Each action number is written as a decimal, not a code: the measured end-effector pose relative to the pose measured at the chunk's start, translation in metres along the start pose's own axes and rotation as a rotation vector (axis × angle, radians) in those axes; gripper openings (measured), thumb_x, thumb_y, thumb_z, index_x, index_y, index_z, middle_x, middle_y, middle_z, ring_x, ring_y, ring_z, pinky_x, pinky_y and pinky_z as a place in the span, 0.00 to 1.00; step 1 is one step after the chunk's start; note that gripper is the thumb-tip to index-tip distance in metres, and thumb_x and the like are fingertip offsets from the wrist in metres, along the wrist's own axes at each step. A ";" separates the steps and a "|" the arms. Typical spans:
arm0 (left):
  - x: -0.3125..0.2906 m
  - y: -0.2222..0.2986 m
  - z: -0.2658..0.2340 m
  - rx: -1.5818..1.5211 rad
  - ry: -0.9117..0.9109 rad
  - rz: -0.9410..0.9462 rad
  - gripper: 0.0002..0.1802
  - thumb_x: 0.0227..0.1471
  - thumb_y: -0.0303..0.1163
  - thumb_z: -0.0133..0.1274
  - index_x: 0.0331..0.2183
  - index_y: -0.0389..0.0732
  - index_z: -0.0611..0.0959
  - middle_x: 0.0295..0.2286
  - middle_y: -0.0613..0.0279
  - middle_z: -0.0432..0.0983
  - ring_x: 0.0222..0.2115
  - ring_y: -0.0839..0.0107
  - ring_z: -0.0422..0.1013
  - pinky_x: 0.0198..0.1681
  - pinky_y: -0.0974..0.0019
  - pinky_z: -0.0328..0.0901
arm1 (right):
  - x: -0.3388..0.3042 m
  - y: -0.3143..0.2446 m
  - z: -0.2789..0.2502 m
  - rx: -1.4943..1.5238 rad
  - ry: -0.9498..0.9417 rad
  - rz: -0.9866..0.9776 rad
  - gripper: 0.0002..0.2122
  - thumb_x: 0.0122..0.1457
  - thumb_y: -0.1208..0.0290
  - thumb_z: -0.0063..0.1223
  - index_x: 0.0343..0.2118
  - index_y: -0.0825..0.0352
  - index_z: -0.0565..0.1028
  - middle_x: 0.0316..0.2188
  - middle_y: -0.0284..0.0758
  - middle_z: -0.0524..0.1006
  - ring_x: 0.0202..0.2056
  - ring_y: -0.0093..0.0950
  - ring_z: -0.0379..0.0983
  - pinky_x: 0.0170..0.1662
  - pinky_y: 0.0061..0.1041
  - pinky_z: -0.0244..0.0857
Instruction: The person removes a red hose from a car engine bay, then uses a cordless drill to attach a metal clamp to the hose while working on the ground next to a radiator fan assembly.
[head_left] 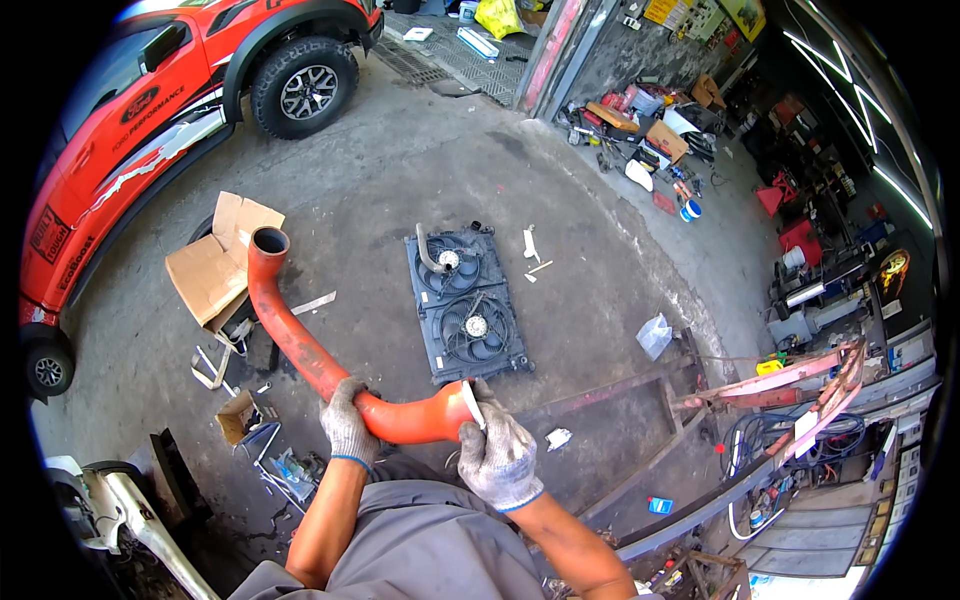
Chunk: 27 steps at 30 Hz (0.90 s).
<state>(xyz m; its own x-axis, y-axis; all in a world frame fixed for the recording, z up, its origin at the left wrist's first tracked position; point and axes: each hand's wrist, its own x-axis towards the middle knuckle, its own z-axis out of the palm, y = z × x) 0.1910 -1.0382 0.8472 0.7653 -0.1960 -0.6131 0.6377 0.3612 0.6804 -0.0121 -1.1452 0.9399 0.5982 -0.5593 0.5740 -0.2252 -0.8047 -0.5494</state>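
Observation:
A long, bent orange-red pipe (305, 350) with scuffed paint crosses in front of my body. Its open far end points up at the left, and its wider near end with a pale edge lies at the right. My left hand (348, 425), in a grey-white knit glove, wraps around the pipe's lower bend. At the wide end my right hand (498, 455), gloved alike, grips the rim with its fingers over the far side. On the floor beyond lies a black twin-fan radiator unit (470, 345), with a bent grey metal tube (425, 250) resting on it.
An opened cardboard box (205, 275) and scattered metal parts lie to the left. A red truck (150, 130) stands at the far left. Rusty metal frame bars (600, 395) run along the right, near a clear plastic bag (655, 337). Piled tools and boxes (645, 140) sit farther back.

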 end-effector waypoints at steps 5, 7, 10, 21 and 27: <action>-0.006 0.006 -0.005 0.011 -0.008 -0.008 0.13 0.56 0.26 0.66 0.41 0.37 0.80 0.28 0.56 0.78 0.26 0.58 0.78 0.32 0.51 0.77 | 0.000 0.003 -0.003 -0.074 -0.051 -0.056 0.15 0.74 0.69 0.65 0.52 0.79 0.80 0.47 0.59 0.87 0.44 0.53 0.90 0.45 0.44 0.86; -0.005 0.006 -0.010 0.022 -0.016 -0.021 0.12 0.56 0.26 0.66 0.40 0.37 0.80 0.28 0.56 0.78 0.26 0.58 0.78 0.32 0.51 0.77 | -0.009 0.020 -0.004 -0.064 -0.086 -0.099 0.17 0.73 0.68 0.67 0.52 0.79 0.80 0.45 0.58 0.88 0.42 0.51 0.91 0.43 0.42 0.86; 0.012 -0.002 -0.023 0.042 -0.013 -0.115 0.13 0.56 0.25 0.66 0.41 0.37 0.80 0.29 0.56 0.78 0.26 0.58 0.78 0.32 0.52 0.77 | 0.010 0.019 -0.011 -0.033 -0.077 -0.226 0.18 0.71 0.66 0.70 0.52 0.77 0.81 0.43 0.55 0.89 0.40 0.48 0.91 0.41 0.40 0.86; 0.014 -0.019 -0.044 0.074 0.131 -0.041 0.13 0.55 0.28 0.66 0.41 0.37 0.80 0.28 0.57 0.77 0.27 0.58 0.78 0.34 0.52 0.77 | 0.001 -0.009 0.007 -0.162 -0.135 -0.020 0.13 0.72 0.71 0.64 0.52 0.75 0.81 0.44 0.56 0.88 0.42 0.54 0.89 0.45 0.47 0.85; 0.003 -0.005 -0.032 0.107 0.174 0.037 0.21 0.54 0.26 0.67 0.48 0.39 0.77 0.30 0.56 0.77 0.27 0.57 0.79 0.34 0.51 0.78 | -0.025 -0.005 0.024 -0.210 -0.169 0.089 0.14 0.72 0.70 0.65 0.53 0.74 0.80 0.42 0.55 0.88 0.40 0.54 0.89 0.42 0.47 0.84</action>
<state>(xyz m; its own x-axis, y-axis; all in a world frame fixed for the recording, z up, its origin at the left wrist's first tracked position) 0.1866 -1.0111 0.8289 0.7673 -0.0205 -0.6410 0.6225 0.2646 0.7366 -0.0073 -1.1226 0.9140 0.6844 -0.6029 0.4101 -0.4266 -0.7872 -0.4453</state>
